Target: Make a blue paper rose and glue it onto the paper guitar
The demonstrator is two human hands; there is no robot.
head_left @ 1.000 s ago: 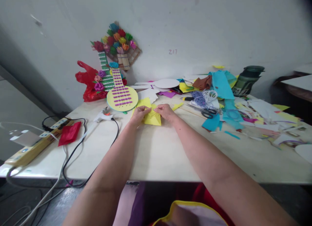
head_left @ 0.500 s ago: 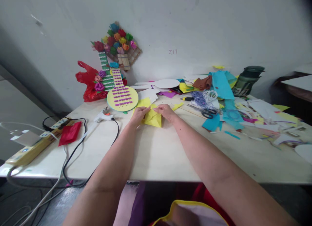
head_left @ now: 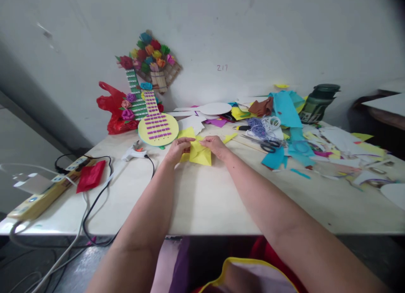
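Note:
Between my hands, just above the table, is a folded piece of yellow crepe paper (head_left: 201,154). My left hand (head_left: 179,149) pinches its left edge with thumb and fingers. On the paper's upper right edge, my right hand (head_left: 215,146) closes its fingertips. More yellow paper (head_left: 186,133) lies flat just behind. Beyond my left hand stands a paper guitar shape (head_left: 158,128) with a round yellow body and purple strips. Left of my left hand, a white glue gun (head_left: 134,153) rests on the table.
At left are a power strip (head_left: 47,194), cables and a red packet (head_left: 90,176). Black-handled scissors (head_left: 270,146), string (head_left: 271,124), blue crepe paper (head_left: 286,109) and paper scraps (head_left: 341,143) spread over the right. A dark green bottle (head_left: 320,103) stands behind them. Paper flowers (head_left: 155,50) lean on the wall.
My left hand has shifted slightly left and its fingers have changed position on the yellow paper. My right hand stays nearly in place. The whole view has moved a little.

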